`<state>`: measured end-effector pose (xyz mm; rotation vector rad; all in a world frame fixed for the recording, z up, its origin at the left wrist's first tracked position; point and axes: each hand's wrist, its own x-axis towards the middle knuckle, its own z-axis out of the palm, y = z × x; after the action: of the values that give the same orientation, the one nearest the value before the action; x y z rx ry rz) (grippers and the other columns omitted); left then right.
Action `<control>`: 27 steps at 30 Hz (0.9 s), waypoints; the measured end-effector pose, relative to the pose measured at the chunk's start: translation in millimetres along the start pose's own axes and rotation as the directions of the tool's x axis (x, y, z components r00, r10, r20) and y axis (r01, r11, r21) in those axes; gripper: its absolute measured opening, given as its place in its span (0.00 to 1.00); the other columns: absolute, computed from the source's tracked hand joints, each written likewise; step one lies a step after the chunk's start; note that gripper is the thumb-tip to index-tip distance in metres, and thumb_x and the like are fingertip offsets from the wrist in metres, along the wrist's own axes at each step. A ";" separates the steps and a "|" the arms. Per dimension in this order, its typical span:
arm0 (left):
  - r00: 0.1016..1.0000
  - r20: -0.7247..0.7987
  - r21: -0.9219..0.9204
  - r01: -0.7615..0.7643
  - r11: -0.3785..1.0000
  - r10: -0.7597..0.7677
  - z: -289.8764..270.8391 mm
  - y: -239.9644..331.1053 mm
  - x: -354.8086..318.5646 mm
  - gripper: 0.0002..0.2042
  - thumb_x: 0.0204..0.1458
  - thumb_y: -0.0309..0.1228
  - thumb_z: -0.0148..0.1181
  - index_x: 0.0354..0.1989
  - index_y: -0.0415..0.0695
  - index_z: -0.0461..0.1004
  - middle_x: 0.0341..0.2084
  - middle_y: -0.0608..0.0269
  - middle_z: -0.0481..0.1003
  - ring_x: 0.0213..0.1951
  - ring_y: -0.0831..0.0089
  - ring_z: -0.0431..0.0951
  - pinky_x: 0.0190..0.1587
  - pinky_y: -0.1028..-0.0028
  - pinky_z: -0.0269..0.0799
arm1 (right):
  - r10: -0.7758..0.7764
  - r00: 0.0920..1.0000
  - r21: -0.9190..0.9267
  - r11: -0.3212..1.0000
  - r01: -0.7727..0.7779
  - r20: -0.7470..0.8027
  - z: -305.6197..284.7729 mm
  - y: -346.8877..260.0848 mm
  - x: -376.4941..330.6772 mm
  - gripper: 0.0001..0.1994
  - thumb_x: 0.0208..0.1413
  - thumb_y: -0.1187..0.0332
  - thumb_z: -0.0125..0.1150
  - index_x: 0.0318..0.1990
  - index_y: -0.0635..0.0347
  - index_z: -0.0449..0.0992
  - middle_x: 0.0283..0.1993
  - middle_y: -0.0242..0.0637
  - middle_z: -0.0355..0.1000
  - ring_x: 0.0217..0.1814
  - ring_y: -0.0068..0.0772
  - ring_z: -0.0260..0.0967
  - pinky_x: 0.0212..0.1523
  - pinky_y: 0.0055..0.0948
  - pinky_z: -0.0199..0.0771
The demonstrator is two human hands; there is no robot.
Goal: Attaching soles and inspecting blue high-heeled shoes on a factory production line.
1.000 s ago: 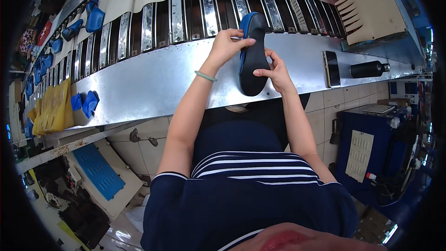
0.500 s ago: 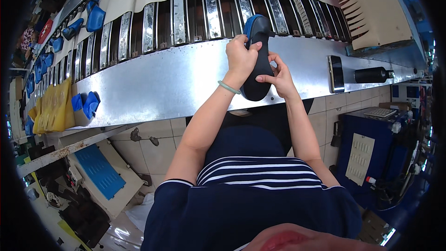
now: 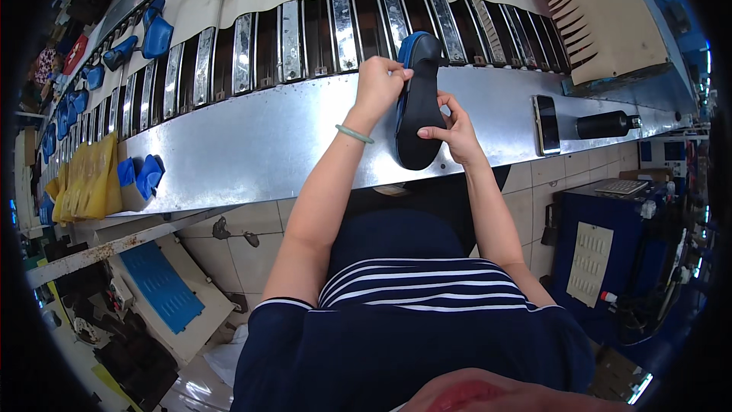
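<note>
The left hand point(image 3: 383, 85) touches a black-soled shoe point(image 3: 422, 107) toward its 10 o'clock; the right hand point(image 3: 457, 134) grips toward 4 o'clock. A phone point(image 3: 547, 126) lies at 3 o'clock from it.

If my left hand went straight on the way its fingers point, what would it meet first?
Most likely the shoe, at its blue side near the heel. The left hand is right at that edge; whether its fingertips touch it is hard to judge.

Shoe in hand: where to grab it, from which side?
Grip the shoe at its heel, likely best from the far side: that narrow end juts forward, beyond both grips. The left hand is on its left, the right hand at the wider forepart.
</note>
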<state>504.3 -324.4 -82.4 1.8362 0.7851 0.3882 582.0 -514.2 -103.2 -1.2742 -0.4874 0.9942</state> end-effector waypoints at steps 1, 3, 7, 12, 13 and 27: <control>0.988 0.131 -0.065 0.092 0.994 -0.083 -5.2 2.1 6.1 0.11 0.54 0.28 0.64 0.38 0.30 0.80 0.29 0.51 0.81 0.33 0.66 0.83 0.33 0.75 0.79 | 0.013 1.000 0.037 0.999 -0.013 -0.001 -1.8 0.0 0.6 0.27 0.34 0.83 0.76 0.42 0.55 0.67 0.62 0.38 0.63 0.55 0.34 0.70 0.55 0.32 0.75; 0.961 0.237 -0.220 0.193 0.956 -0.140 -14.0 -1.6 10.0 0.12 0.56 0.29 0.62 0.40 0.30 0.80 0.31 0.53 0.81 0.34 0.66 0.83 0.35 0.75 0.80 | 0.024 1.000 0.084 0.996 -0.024 -0.005 -2.9 1.1 -2.9 0.27 0.35 0.84 0.75 0.42 0.56 0.67 0.62 0.39 0.63 0.55 0.34 0.70 0.55 0.32 0.75; 0.952 0.272 -0.365 0.239 0.900 -0.142 -18.5 -3.6 0.9 0.14 0.58 0.31 0.60 0.43 0.30 0.79 0.34 0.55 0.81 0.37 0.66 0.83 0.37 0.75 0.79 | 0.017 1.000 0.089 0.996 -0.016 -0.007 -3.3 0.5 -3.6 0.27 0.36 0.85 0.74 0.42 0.56 0.67 0.62 0.38 0.63 0.54 0.33 0.72 0.54 0.30 0.76; 0.987 0.163 0.009 -0.010 1.000 0.009 -12.2 0.0 -4.3 0.21 0.48 0.37 0.70 0.39 0.28 0.78 0.32 0.52 0.81 0.35 0.66 0.83 0.34 0.75 0.76 | 0.020 1.000 0.060 0.998 -0.020 0.000 -0.4 -3.1 -4.2 0.27 0.36 0.85 0.75 0.42 0.55 0.67 0.62 0.38 0.63 0.53 0.33 0.72 0.53 0.30 0.77; 0.991 0.130 0.064 -0.022 0.998 0.014 -10.1 10.8 -10.8 0.22 0.45 0.38 0.72 0.37 0.28 0.78 0.30 0.52 0.80 0.33 0.66 0.82 0.33 0.75 0.75 | 0.025 1.000 0.050 0.998 -0.026 0.004 -0.3 -2.6 -4.1 0.27 0.36 0.84 0.75 0.42 0.55 0.67 0.63 0.38 0.63 0.53 0.33 0.72 0.53 0.30 0.77; 0.906 0.423 0.184 -0.116 0.976 0.028 -21.2 35.3 32.2 0.14 0.45 0.26 0.70 0.15 0.35 0.71 0.12 0.57 0.72 0.17 0.71 0.77 0.21 0.72 0.72 | 0.030 1.000 -0.030 0.999 -0.030 -0.001 -0.9 -6.6 -2.0 0.28 0.34 0.84 0.76 0.43 0.55 0.67 0.62 0.36 0.64 0.54 0.32 0.71 0.54 0.31 0.75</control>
<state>527.1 -296.0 -44.9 2.0506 0.4707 -0.0511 583.9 -516.1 -96.8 -1.3117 -0.4856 1.0151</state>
